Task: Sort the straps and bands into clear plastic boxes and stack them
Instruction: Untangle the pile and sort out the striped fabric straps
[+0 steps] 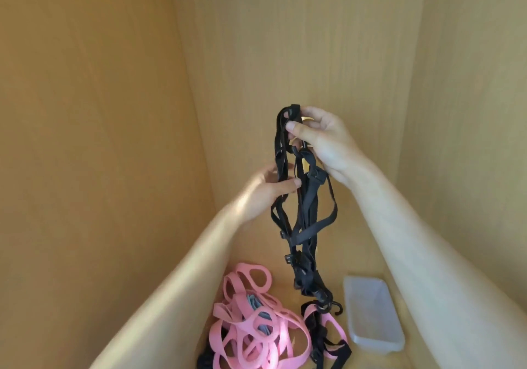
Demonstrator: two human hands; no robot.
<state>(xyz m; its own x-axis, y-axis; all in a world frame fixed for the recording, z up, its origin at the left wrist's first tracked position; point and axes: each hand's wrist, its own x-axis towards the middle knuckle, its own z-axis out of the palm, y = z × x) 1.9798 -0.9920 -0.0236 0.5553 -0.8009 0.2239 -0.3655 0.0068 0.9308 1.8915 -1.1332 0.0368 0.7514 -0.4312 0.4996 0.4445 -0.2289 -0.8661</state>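
Wooden panels (313, 40) in a light brown colour close the scene on 3 sides, and a wooden floor surface (328, 260) of the same colour lies below, like the inside of a cupboard.

Both bare arms reach forward into this space. The right hand (322, 137) is raised and holds the top of a bunch of black straps (302, 211); thumb and fingers are closed around the upper loops. The straps hang down long and tangled from this hand, with small plastic buckles on them, and the lowest end, with a dark hook, reaches down to the floor surface between the pink pile and the box.

The left hand (271, 189) is lower and to the left. Its thumb and fingers are pinched on 1 or 2 strands at the left side of the same bunch, about the middle of its height.

On the floor surface, near the bottom of the view, lies a heap of pink bands (248, 328), flat loops mixed together, with something grey between them. More black straps lie mixed in at the right edge of this heap. Just to the right stands 1 clear plastic box (373, 314), open, without lid, and nothing is visible inside it.
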